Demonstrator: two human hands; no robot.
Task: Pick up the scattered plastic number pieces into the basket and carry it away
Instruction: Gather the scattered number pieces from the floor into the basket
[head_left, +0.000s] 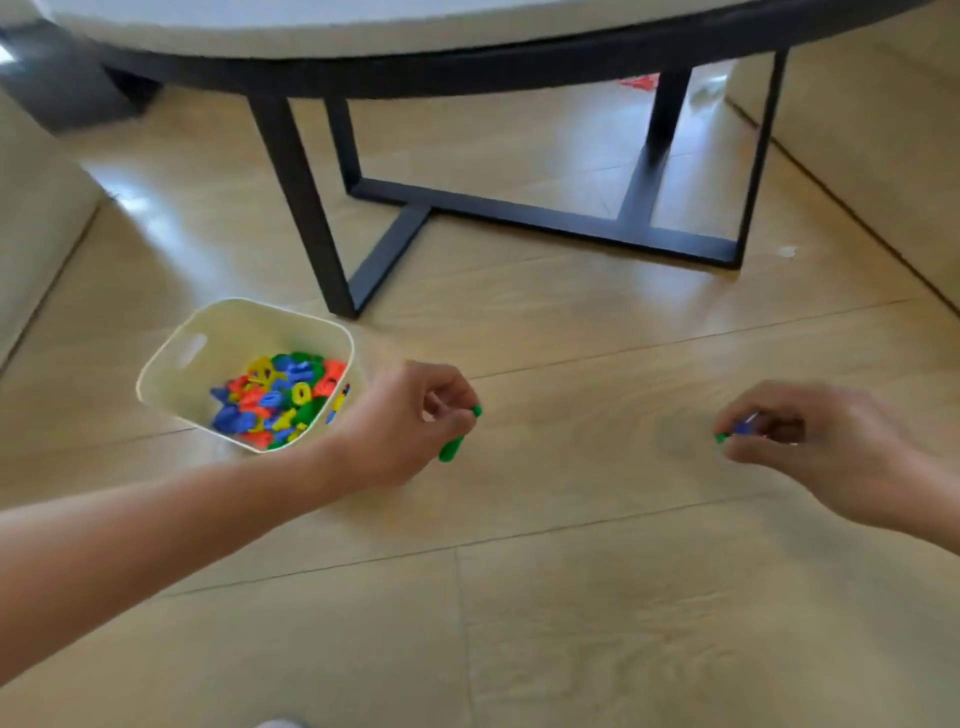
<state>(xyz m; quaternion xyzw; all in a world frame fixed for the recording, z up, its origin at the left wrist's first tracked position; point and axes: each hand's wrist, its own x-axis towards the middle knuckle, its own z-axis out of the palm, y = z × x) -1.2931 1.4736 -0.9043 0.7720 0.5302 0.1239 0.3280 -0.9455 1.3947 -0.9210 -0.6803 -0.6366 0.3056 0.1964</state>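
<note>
A cream plastic basket stands on the wooden floor at the left, holding several red, blue, yellow and green number pieces. My left hand hovers just right of the basket and grips a green number piece in curled fingers. Farther right, my right hand pinches small blue and green number pieces, mostly hidden by the fingers. Both hands are a little above the floor.
A round table with a pale top and black metal frame stands just behind the basket. Pale furniture flanks the floor at the left and right. A red scrap lies far behind the table.
</note>
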